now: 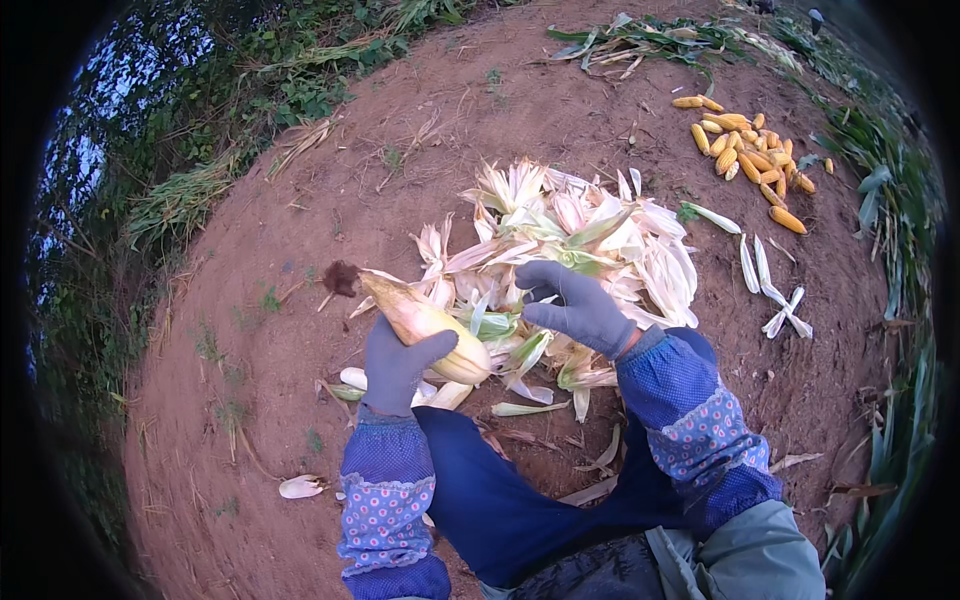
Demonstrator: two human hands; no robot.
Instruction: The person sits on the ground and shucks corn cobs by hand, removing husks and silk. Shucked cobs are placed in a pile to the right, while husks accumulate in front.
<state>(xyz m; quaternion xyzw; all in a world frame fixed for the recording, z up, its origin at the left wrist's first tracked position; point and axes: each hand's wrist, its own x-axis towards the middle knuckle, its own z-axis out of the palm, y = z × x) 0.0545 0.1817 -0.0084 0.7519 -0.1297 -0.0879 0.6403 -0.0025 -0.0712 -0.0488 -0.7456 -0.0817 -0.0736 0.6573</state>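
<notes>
An unhusked ear of corn [427,326], with dark brown silk at its tip, lies in the grip of my left hand [401,364], which wears a grey glove. To its right, my gloved right hand [574,304] is raised over a heap of stripped corn husks [600,232]. Its fingers are curled but apart, with nothing seen between them. More pale ears in husk [450,395] lie on the ground behind and beside my left hand, partly hidden by it.
Husked yellow corn cobs [757,157] lie in a pile at the upper right on reddish soil [300,217]. Loose husk strips [761,266] lie nearer. Cut green stalks [660,37] lie at the top, more leaves along the right edge. Green shrubs [97,247] border the left.
</notes>
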